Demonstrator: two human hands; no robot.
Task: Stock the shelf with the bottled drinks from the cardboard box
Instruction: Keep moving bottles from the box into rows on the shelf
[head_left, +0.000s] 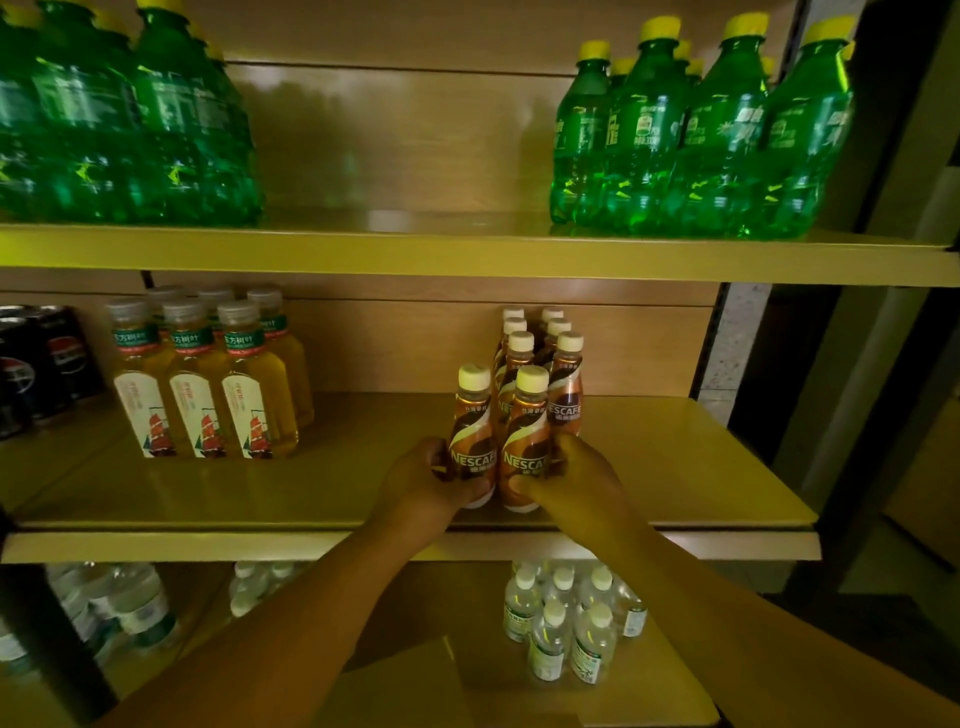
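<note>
Two brown Nescafe coffee bottles with cream caps stand side by side near the front of the middle shelf. My left hand grips the left bottle low on its body. My right hand grips the right bottle the same way. Directly behind them two rows of the same coffee bottles run toward the back panel. The cardboard box is out of view.
Yellow tea bottles and dark cans stand at the middle shelf's left. Green soda bottles fill the top shelf at left and right. Clear water bottles sit on the bottom shelf. A dark frame post bounds the right side.
</note>
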